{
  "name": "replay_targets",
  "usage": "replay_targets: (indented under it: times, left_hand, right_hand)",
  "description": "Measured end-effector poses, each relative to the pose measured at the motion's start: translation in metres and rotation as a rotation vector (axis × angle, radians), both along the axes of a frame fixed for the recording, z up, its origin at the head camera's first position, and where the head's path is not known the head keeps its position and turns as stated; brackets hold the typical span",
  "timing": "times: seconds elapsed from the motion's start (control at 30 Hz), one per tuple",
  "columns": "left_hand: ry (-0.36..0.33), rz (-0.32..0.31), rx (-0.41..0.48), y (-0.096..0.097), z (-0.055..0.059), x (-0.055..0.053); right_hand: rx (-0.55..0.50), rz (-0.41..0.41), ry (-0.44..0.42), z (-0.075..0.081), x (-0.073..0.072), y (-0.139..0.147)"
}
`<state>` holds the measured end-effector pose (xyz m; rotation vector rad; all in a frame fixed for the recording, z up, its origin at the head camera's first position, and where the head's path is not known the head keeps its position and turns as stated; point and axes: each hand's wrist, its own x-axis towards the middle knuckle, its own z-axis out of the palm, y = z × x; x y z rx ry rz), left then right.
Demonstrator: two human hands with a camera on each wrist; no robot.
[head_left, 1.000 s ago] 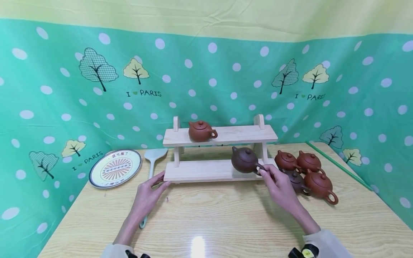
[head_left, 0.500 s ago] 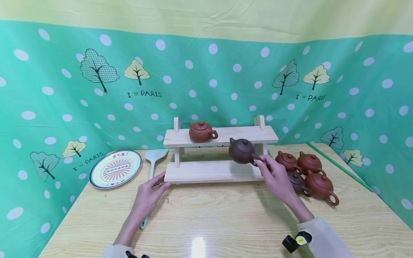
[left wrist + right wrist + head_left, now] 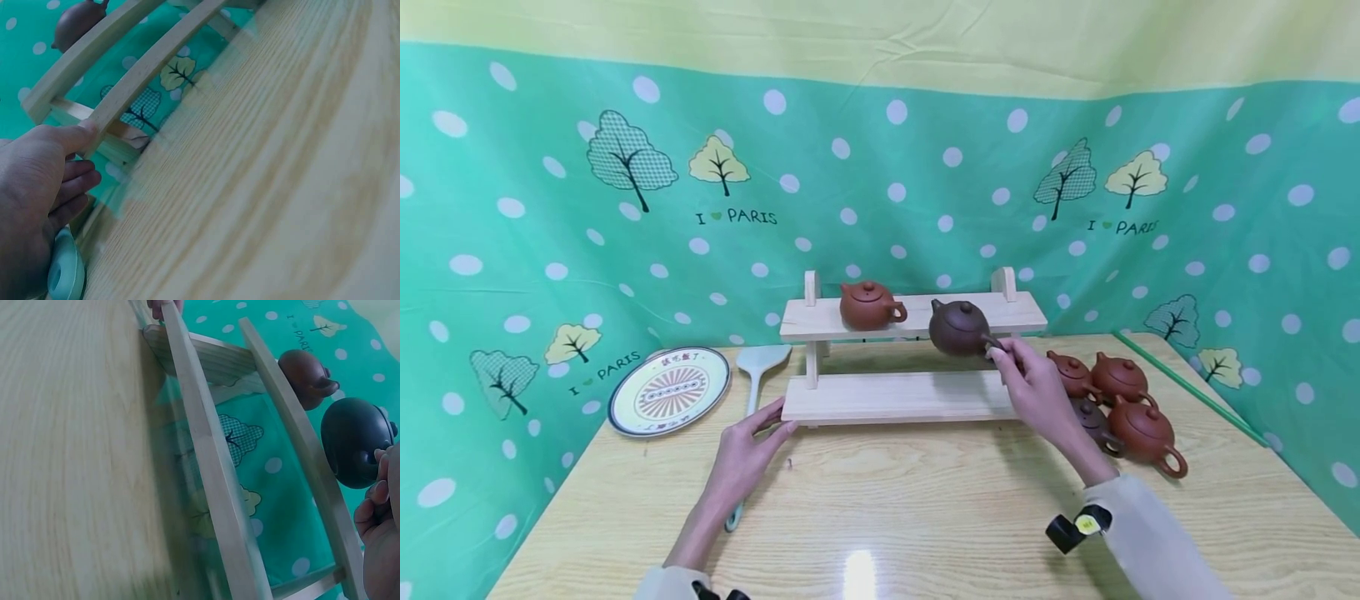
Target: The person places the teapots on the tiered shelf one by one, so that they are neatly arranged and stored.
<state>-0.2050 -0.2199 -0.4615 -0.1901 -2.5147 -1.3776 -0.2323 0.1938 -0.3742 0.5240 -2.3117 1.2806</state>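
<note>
A two-tier wooden shelf [image 3: 898, 400] stands at the back of the table. My right hand [image 3: 1041, 396] grips the handle of a dark brown teapot [image 3: 958, 327]. That teapot hangs at the front edge of the upper board, level with it, its spout to the left; in the right wrist view the dark teapot [image 3: 356, 440] shows beside the upper board. A reddish-brown teapot [image 3: 868, 306] sits on the left half of the upper board. My left hand [image 3: 747, 454] holds the left end of the lower board, its thumb [image 3: 78, 134] against the front corner.
Right of the shelf, several teapots cluster, including a red-brown teapot [image 3: 1144, 429] and a dark teapot [image 3: 1088, 418] partly behind my right hand. A green stick [image 3: 1187, 386] lies farther right. To the left are a patterned plate [image 3: 625, 398] and a pale spatula [image 3: 752, 387].
My right hand has raised the dark teapot from just above the lower board to the upper board's level, shifting slightly left. The left hand stays at the shelf.
</note>
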Motion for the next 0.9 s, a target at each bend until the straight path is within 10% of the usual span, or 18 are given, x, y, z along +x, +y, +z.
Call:
replay_targets:
  times: [0.9]
  left_hand:
    - [0.011,0.001,0.0,0.0,-0.002,0.0]
  right_hand:
    - [-0.017,0.04,-0.027,0.012,-0.035,-0.022]
